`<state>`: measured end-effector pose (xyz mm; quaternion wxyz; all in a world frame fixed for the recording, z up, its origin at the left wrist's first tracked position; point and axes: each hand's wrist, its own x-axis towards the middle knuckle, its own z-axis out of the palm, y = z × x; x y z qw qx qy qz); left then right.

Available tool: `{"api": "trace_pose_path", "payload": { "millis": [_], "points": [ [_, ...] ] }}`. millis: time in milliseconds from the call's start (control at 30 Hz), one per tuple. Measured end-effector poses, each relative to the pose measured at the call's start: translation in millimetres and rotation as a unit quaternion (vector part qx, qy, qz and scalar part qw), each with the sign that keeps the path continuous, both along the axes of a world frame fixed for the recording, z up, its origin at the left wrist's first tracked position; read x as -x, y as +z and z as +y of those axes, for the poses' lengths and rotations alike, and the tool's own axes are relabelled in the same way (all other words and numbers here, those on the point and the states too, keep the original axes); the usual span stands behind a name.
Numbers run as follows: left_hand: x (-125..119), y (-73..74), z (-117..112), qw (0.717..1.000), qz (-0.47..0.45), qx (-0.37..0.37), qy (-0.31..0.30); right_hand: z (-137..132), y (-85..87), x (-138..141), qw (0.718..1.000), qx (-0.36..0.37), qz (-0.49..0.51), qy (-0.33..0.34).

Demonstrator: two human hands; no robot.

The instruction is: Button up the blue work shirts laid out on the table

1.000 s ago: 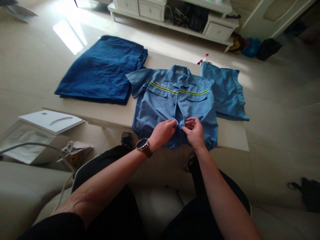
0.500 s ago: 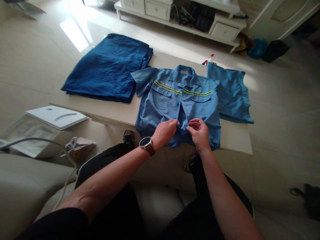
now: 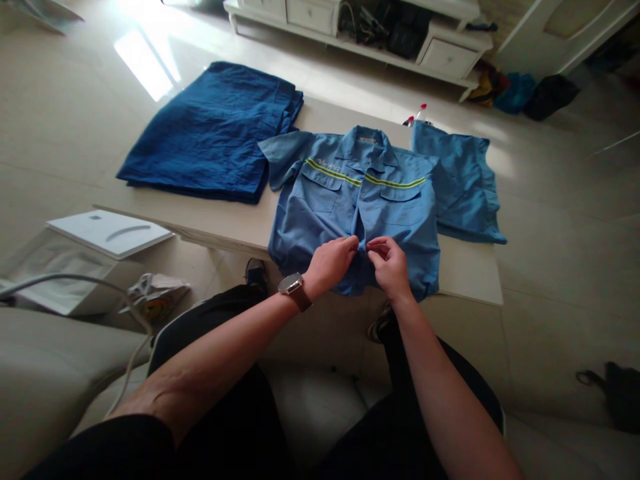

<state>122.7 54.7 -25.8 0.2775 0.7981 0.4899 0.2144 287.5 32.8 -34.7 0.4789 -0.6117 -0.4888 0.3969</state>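
A light blue short-sleeved work shirt (image 3: 325, 213) with a yellow chest stripe lies face up on a low beige table (image 3: 225, 223), its hem hanging over the near edge. My left hand (image 3: 333, 262), a watch on its wrist, pinches the left side of the shirt's front opening low down. My right hand (image 3: 387, 265) pinches the right side of the opening directly opposite. The fingertips of both hands meet at the placket, and what sits between them is hidden.
A folded dark blue garment (image 3: 215, 130) covers the table's far left. Another light blue garment (image 3: 465, 180) lies at the right end. A white box (image 3: 107, 233) stands on the floor to the left, and a white cabinet (image 3: 360, 27) lines the far wall.
The two sides of the shirt's lower front, apart half a second ago, are now drawn together under my fingers. My hands stayed at the same spot.
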Motion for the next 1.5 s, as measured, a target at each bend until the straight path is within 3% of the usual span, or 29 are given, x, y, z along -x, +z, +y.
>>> {"api": "trace_pose_path", "payload": {
  "millis": [200,433,633,767,1067,1367,1500],
  "points": [
    [-2.3,-5.4,0.0,0.997,-0.056,0.034,0.048,1.1,-0.5,-0.2,1.0,-0.012,-0.019,0.012],
    [-4.7,-17.0,6.2,0.978,-0.201,0.054,0.018,-0.4,3.3,0.0,0.997,-0.009,-0.081,0.012],
    [-6.5,-12.5,6.5,0.966,-0.248,0.073,0.014,-1.6,10.4,-2.0,0.976,-0.07,-0.202,0.036],
    [-9.0,-11.4,5.3,0.944,-0.295,0.141,0.034,-1.5,11.2,-2.0,0.97,-0.075,-0.222,0.059],
    [-16.3,-27.2,7.1,0.882,-0.412,0.218,0.069,-1.5,11.5,-1.5,0.965,-0.063,-0.245,0.067],
    [-15.4,-22.5,3.9,0.902,-0.393,0.167,0.058,-0.6,12.7,-0.7,0.97,-0.067,-0.222,0.067],
    [-15.9,-21.5,5.0,0.896,-0.394,0.193,0.072,-0.2,12.5,0.1,0.974,-0.055,-0.209,0.063]
  ]
}}
